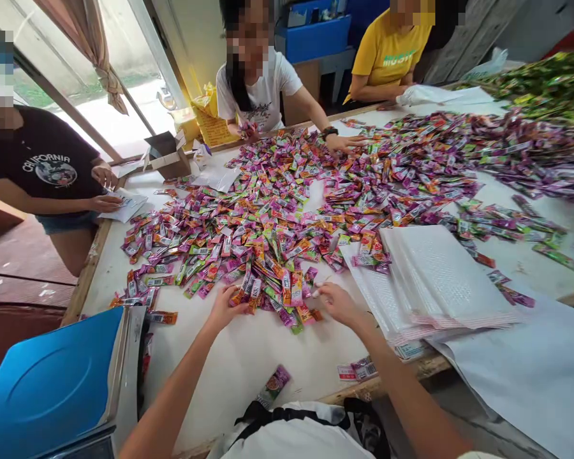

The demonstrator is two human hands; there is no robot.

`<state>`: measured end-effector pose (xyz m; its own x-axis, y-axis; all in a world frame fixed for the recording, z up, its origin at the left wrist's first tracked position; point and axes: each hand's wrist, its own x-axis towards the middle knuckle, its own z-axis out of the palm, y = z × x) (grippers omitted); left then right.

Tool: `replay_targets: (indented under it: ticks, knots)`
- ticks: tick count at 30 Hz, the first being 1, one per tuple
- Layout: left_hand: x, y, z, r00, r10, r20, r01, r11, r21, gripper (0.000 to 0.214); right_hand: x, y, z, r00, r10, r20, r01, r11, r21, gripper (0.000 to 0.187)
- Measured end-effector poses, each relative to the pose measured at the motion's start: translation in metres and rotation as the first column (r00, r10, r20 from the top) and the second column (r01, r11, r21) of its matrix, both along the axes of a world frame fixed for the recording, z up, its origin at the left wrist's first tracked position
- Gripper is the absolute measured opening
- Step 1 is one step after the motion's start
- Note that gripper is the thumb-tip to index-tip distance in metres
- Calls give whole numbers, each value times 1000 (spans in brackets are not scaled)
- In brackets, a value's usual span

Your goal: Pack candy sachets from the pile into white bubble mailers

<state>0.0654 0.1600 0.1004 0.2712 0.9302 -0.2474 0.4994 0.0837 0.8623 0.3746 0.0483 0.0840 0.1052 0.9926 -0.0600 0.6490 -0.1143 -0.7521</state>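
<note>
A wide heap of small purple, orange and green snack packets (268,217) covers the white table. At its near edge, my left hand (224,309) is closed round a few snack packets (247,290), thumb on the near side. To the right, my right hand (338,303) has its fingers apart and partly bent, beside a cluster of packets (296,290); nothing shows in its grasp. One loose packet (273,386) lies on the table close to my body. Another packet (364,368) rests at the front edge, beside a small red-and-white label (347,373).
White bubble mailers (435,280) are stacked right of my right hand. A blue-topped scale (57,376) stands at left. Across the table, one person's hand (344,143) reaches into the packets; another person holds a white bag (127,205). An open carton (168,159) sits at the far-left edge.
</note>
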Motion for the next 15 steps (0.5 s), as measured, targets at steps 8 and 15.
replay_targets:
  ticks: [8,15]
  knots:
    - [-2,12,4,942,52,-332,-69,997,-41,28,-27,26,8,864,-440,246,499,814,-298,30]
    - [6,15,13,841,-121,-527,64,990,-126,5,-18,39,-3,910,-371,185,412,865,-287,23]
